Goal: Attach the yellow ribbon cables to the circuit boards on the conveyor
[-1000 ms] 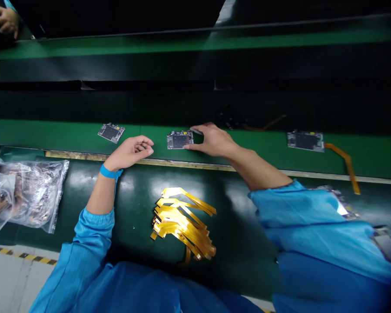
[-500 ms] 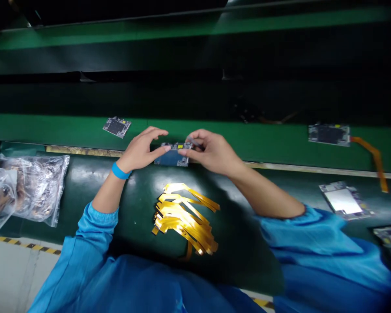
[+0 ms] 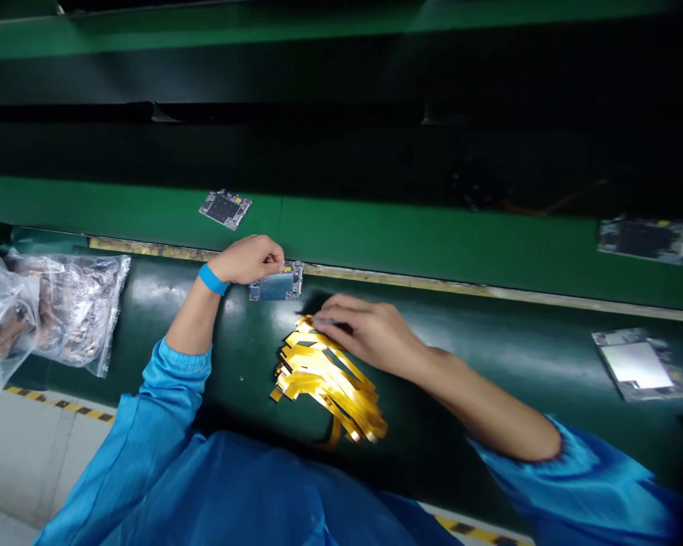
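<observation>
The left grip (image 3: pixel 247 259) pinches a circuit board (image 3: pixel 276 287) by its edge, above the front lip of the bench (image 3: pixel 489 322), leaving the board's face exposed. The right grip (image 3: pixel 369 334) curls over gold flex ribbon cables (image 3: pixel 324 387), stacked within easy reach; whether it pinches one cannot be determined.

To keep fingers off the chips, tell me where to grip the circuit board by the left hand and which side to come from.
Pinch the circuit board by its short right edge, coming from the right. That end looks free, while the left hand covers the far left corner. The board lies flat on the dark green mat, with its far edge against the metal strip, so that edge is a poorer hold.
</observation>
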A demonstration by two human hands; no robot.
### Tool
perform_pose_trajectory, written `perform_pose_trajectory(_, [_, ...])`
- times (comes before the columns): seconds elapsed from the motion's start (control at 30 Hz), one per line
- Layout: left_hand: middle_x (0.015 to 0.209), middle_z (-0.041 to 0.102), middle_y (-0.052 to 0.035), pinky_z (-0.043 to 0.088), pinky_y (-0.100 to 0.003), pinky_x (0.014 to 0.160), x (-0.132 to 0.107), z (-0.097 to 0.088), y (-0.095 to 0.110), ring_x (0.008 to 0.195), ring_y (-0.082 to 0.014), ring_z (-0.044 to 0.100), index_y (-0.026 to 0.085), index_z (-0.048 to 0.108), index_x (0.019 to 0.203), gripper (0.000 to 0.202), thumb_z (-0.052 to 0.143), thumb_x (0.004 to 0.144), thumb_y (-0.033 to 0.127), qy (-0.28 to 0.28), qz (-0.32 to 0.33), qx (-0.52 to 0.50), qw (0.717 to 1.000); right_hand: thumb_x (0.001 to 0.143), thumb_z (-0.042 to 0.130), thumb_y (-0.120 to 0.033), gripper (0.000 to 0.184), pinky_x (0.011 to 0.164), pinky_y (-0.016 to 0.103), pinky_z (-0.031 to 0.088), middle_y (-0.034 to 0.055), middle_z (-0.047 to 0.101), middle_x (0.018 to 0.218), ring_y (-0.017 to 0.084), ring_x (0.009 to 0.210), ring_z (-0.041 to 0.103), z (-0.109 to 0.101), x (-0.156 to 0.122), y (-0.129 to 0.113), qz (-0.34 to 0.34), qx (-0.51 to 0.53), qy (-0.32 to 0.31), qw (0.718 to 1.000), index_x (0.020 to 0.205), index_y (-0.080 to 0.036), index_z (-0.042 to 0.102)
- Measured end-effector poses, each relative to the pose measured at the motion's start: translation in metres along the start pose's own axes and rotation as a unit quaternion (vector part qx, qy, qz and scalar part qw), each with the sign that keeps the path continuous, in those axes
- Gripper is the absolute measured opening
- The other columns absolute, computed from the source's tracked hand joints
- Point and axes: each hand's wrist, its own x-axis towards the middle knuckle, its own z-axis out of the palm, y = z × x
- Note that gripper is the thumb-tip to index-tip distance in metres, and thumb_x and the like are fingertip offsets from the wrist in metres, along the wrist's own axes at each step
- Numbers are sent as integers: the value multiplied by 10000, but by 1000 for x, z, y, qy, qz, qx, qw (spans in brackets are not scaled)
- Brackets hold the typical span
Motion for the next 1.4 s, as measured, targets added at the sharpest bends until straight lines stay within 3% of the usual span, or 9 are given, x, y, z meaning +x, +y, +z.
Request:
perform_pose_trajectory(0.17, [765, 763, -26, 428, -282, 719, 2, 4, 7, 727, -161, 651, 159, 818, 873, 187, 640, 930, 157, -21, -29, 29, 999, 1116, 584, -285, 255, 657, 278, 487, 71, 760, 1137, 144, 756, 722, 13, 6, -21, -55, -51, -94, 993, 1230, -260, 810])
perform_pose_trajectory(0.3, [811, 771, -27, 437, -293, 744, 2, 3, 12, 774, -178, 675, 178, 821, 929, 190, 633, 953, 159, -21, -53, 79, 995, 1048, 669, -213, 164, 644, 275, 452, 73, 745, 1167, 140, 734, 695, 19, 16, -19, -31, -58, -127, 990, 1144, -238, 800])
perform_pose_trajectory(0.43, [939, 781, -50, 474, -314, 786, 1, 2, 17, 894, -214, 708, 193, 808, 981, 186, 624, 984, 173, -12, -71, 141, 987, 1030, 704, -257, 70, 663, 271, 442, 62, 779, 1048, 167, 764, 707, 17, 17, -13, 20, 19, -129, 991, 1025, -223, 765])
perform_pose_trajectory(0.6, [1186, 752, -106, 537, -377, 929, -1, 5, 21, 1127, -281, 700, 191, 787, 1133, 192, 639, 1012, 175, 6, -75, 206, 976, 1013, 704, -516, 328, 626, 284, 415, 37, 769, 794, 176, 680, 651, 8, 17, -10, 102, 169, -90, 976, 885, -220, 764])
perform_pose_trajectory(0.73, [1224, 725, -120, 540, -424, 1025, -2, 7, 21, 1209, -305, 669, 184, 761, 1187, 215, 612, 1033, 176, 21, -43, 218, 975, 938, 695, -750, 574, 590, 288, 417, 21, 703, 687, 168, 625, 586, 7, 18, -12, 178, 271, -80, 943, 787, -200, 762])
perform_pose_trajectory(0.87, [1171, 726, -96, 544, -400, 991, -4, 8, 22, 1137, -274, 684, 201, 753, 1172, 221, 582, 1032, 176, -2, -24, 209, 978, 955, 696, -739, 558, 666, 302, 509, 49, 785, 802, 197, 714, 694, 13, 19, -13, 136, 301, -94, 939, 857, -211, 849])
perform_pose_trajectory(1.0, [1029, 711, -72, 525, -366, 883, -8, 11, 30, 1014, -249, 689, 210, 739, 1043, 176, 565, 1019, 195, 4, -35, 216, 976, 950, 753, -684, 464, 752, 316, 557, 107, 829, 1091, 204, 853, 751, 17, 20, -12, 80, 308, -13, 948, 906, -247, 904])
perform_pose_trajectory(1.17, [959, 702, -49, 509, -343, 808, -17, 17, 35, 924, -228, 685, 221, 724, 1025, 171, 554, 1011, 206, -13, -53, 217, 975, 916, 756, -758, 569, 592, 291, 466, 68, 732, 816, 157, 674, 621, 3, 17, -14, 118, 353, -6, 928, 847, -206, 876])
perform_pose_trajectory(1.4, [1174, 729, -85, 539, -393, 1023, -20, 17, 23, 1145, -255, 679, 224, 748, 1254, 348, 493, 1036, 130, -73, 54, 252, 963, 750, 831, -851, 694, 685, 328, 548, 31, 727, 766, 180, 705, 640, -3, 24, 9, 232, 369, 70, 897, 1002, -205, 818])
